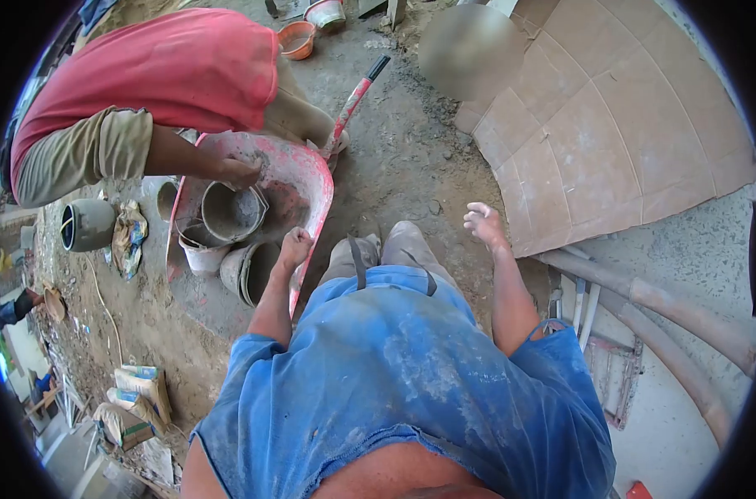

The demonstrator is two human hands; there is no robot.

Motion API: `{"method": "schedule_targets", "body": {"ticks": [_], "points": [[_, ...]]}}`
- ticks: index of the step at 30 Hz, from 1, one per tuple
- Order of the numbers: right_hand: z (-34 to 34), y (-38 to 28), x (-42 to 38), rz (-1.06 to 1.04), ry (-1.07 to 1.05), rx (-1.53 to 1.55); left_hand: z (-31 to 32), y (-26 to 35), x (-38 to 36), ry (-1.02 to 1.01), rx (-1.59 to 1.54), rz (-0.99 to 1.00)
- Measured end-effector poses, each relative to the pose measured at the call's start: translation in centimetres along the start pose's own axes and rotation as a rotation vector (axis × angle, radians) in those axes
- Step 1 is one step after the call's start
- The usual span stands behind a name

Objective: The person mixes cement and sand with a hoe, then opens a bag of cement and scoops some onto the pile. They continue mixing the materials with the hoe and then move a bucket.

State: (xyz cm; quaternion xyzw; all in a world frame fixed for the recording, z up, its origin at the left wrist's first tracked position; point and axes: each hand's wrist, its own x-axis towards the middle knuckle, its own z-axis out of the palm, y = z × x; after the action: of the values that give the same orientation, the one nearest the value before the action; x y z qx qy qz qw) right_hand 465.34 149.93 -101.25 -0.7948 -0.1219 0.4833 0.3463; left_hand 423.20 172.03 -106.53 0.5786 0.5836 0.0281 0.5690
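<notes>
My left hand (296, 248) is closed in a loose fist, overlapping the rim of a red, cement-stained wheelbarrow (318, 179) in this view. No object shows in its fingers. In the wheelbarrow sit several grey-crusted buckets, among them an upright bucket (220, 212) and a tipped bucket (261, 270) close to my left forearm. My right hand (484, 224) hangs at my other side, fingers bent but apart, with nothing in them. Beside it is the edge of a large tan sheet (594, 158).
A person in a red shirt (170, 71) bends over the wheelbarrow, one hand (243, 173) at the upright bucket. Thick pipes (677, 308) lie to my right. Bags (141, 395) and a dark container (91, 224) stand on the left. An orange basin (297, 39) is ahead.
</notes>
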Motion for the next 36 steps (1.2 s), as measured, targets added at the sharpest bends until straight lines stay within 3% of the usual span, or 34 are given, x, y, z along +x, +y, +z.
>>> {"method": "schedule_targets", "body": {"ticks": [2,6,10,14,16,18,20,22,24,26,28,30,33,34,36], "points": [[-1.1,-4.1,1.0,-0.089,0.050,0.066,0.0,2.4,5.0,-0.020,0.066,0.172],[-3.1,-10.5,2.7,-0.123,0.055,0.092,1.3,11.3,9.3,-0.022,0.027,0.119],[-5.4,-16.6,9.6,-0.287,0.020,0.034,4.4,15.6,15.4,-0.183,-0.168,0.067],[-7.0,-23.5,19.7,-0.404,-0.022,-0.026,6.9,20.4,22.4,-0.109,-0.123,0.086],[-7.4,-26.6,26.1,-0.521,-0.059,-0.162,8.2,22.7,26.1,0.046,-0.151,0.144],[-8.2,-31.6,27.7,-0.565,-0.049,-0.244,8.2,25.0,28.2,0.031,0.007,0.096],[-8.9,-35.9,29.6,-0.587,-0.117,-0.241,9.3,28.3,29.0,0.268,0.116,0.136],[-9.7,-40.4,30.4,-0.611,-0.192,-0.265,10.1,29.9,29.5,0.304,0.115,0.122],[-10.9,-45.8,29.9,-0.462,-0.306,0.006,10.7,30.0,31.3,0.358,0.307,0.126],[-11.7,-50.1,30.3,-0.399,-0.366,0.109,10.7,31.6,31.4,0.292,0.164,0.131],[-12.3,-53.5,30.6,-0.406,-0.463,0.304,10.7,33.0,31.5,0.139,0.266,-0.035],[-13.3,-56.1,31.0,-0.428,-0.460,0.275,11.2,32.4,32.6,0.204,0.273,0.024],[-13.6,-59.0,31.3,-0.445,-0.389,0.256,9.9,33.7,32.9,-0.006,0.390,-0.123],[-13.4,-59.5,31.9,-0.438,-0.366,0.248,9.9,32.7,32.8,0.053,0.413,-0.069],[-12.1,-60.3,32.2,-0.422,-0.345,0.192,8.4,33.2,33.0,-0.039,0.398,-0.144]]}}
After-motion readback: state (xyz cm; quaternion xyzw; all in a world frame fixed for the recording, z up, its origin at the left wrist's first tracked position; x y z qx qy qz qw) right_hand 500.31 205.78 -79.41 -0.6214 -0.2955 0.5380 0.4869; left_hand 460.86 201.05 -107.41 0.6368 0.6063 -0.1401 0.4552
